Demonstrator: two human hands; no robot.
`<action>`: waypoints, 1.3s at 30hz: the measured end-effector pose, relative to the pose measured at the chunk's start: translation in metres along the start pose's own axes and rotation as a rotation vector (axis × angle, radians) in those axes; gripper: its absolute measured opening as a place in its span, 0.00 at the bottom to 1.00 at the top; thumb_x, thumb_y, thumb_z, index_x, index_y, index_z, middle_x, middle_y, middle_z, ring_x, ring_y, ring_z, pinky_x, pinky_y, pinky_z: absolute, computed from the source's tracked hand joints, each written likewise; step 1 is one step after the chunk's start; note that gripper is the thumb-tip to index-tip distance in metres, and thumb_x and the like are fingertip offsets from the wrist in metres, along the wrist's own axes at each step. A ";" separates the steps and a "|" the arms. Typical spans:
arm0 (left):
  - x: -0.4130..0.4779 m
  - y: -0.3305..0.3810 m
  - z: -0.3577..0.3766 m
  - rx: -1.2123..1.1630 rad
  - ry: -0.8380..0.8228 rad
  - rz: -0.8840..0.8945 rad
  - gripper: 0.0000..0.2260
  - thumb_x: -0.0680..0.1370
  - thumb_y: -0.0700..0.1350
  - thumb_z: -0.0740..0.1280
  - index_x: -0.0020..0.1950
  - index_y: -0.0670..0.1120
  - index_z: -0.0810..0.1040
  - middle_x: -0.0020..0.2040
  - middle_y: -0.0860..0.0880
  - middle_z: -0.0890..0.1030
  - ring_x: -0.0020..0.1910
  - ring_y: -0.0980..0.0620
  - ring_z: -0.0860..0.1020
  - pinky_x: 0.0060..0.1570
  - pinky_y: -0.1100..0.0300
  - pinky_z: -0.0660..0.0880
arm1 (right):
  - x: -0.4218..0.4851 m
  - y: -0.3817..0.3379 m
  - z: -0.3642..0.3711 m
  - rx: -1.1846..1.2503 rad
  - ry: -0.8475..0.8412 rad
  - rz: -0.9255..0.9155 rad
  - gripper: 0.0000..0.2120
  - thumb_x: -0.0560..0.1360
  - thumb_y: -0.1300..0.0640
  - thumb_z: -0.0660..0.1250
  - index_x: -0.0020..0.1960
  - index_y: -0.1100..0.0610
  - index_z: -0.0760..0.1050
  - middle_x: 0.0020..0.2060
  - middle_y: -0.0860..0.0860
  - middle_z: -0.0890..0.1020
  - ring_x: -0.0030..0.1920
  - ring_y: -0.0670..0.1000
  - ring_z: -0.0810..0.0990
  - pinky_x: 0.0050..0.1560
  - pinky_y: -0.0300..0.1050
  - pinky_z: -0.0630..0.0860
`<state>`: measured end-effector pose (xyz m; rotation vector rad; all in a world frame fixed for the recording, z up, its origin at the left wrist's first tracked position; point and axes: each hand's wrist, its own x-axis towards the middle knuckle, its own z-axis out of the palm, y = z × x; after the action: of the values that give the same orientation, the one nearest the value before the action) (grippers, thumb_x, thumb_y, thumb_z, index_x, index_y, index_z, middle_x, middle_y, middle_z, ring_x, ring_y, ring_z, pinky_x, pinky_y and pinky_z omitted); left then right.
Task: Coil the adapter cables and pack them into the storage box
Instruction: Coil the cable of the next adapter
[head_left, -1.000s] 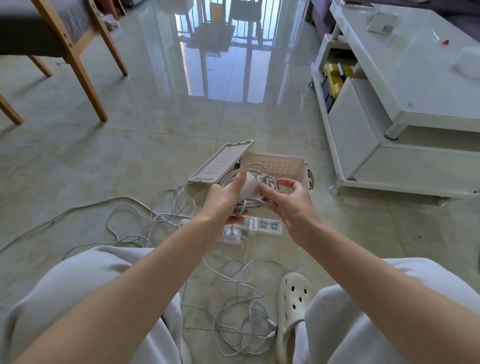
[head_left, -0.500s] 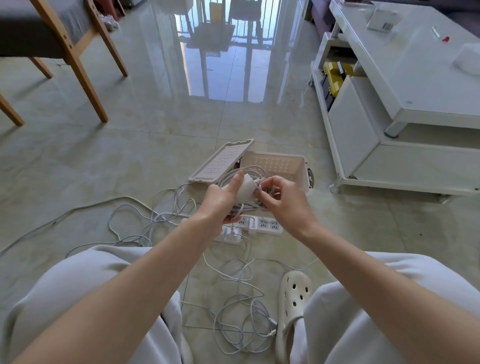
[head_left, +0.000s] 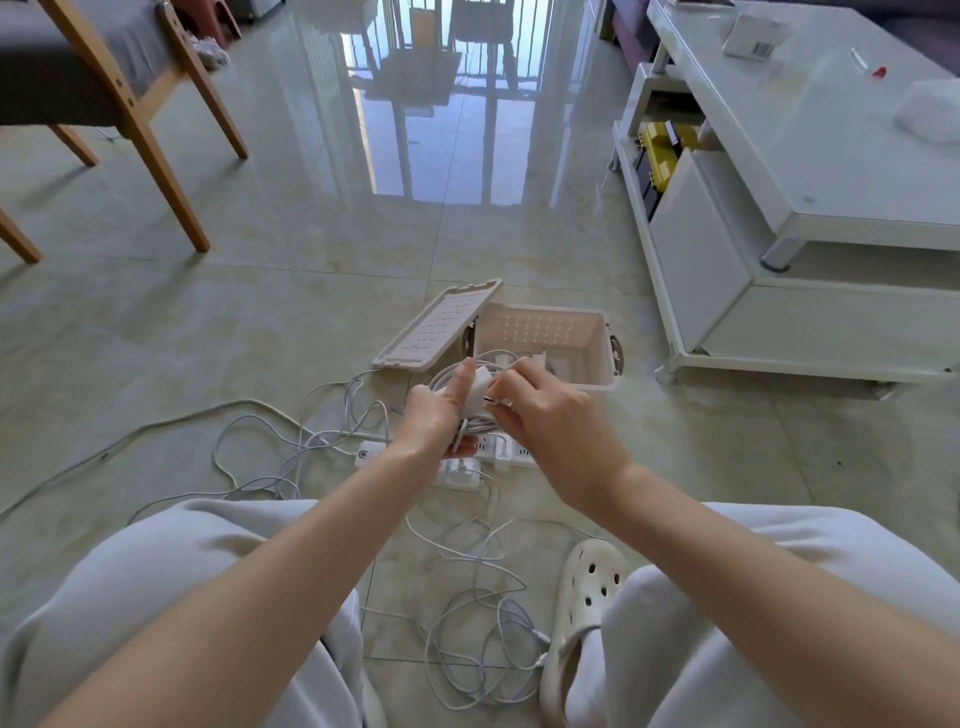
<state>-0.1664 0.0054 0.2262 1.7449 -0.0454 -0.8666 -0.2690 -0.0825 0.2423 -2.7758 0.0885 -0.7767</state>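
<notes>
**Adapter (head_left: 480, 380) and coil held in front of storage box (head_left: 609, 364)**

The left hand (head_left: 435, 415) grasps the white adapter and its coiled cable (head_left: 475, 425), thumb pressed on the adapter's face. The right hand (head_left: 551, 415) pinches the cable end at the coil. The lid (head_left: 439, 330) leans on the open box's left side. Loose cables (head_left: 483, 649) and a power strip (head_left: 511, 453) lie on the floor.

One wide-angle view, worn on the person's head, faces forward and down. It sits close above the bent knees (head_left: 171, 582), and the tiled floor (head_left: 311, 322) stretches away beyond them.
</notes>
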 end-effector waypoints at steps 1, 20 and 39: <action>0.000 -0.001 0.000 -0.008 -0.007 0.001 0.24 0.77 0.61 0.62 0.49 0.38 0.76 0.35 0.45 0.77 0.25 0.53 0.74 0.22 0.65 0.71 | -0.001 -0.002 -0.001 0.002 -0.003 -0.021 0.05 0.75 0.61 0.64 0.41 0.62 0.74 0.38 0.54 0.77 0.30 0.52 0.76 0.27 0.41 0.73; -0.014 0.001 0.024 -0.410 -0.324 0.043 0.30 0.66 0.56 0.69 0.61 0.40 0.71 0.51 0.42 0.80 0.44 0.48 0.81 0.44 0.57 0.80 | 0.024 0.021 -0.020 0.804 0.348 1.006 0.04 0.81 0.60 0.56 0.51 0.60 0.66 0.50 0.57 0.78 0.47 0.54 0.80 0.46 0.46 0.79; -0.010 -0.004 0.026 0.258 -0.125 0.403 0.26 0.67 0.52 0.77 0.58 0.42 0.72 0.48 0.45 0.81 0.46 0.50 0.81 0.48 0.57 0.79 | 0.006 0.030 -0.012 1.243 -0.278 1.425 0.24 0.82 0.44 0.44 0.48 0.58 0.73 0.39 0.57 0.81 0.38 0.53 0.81 0.34 0.43 0.78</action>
<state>-0.1899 -0.0102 0.2259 1.8284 -0.5949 -0.6898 -0.2698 -0.1149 0.2469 -1.0841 0.9660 0.0465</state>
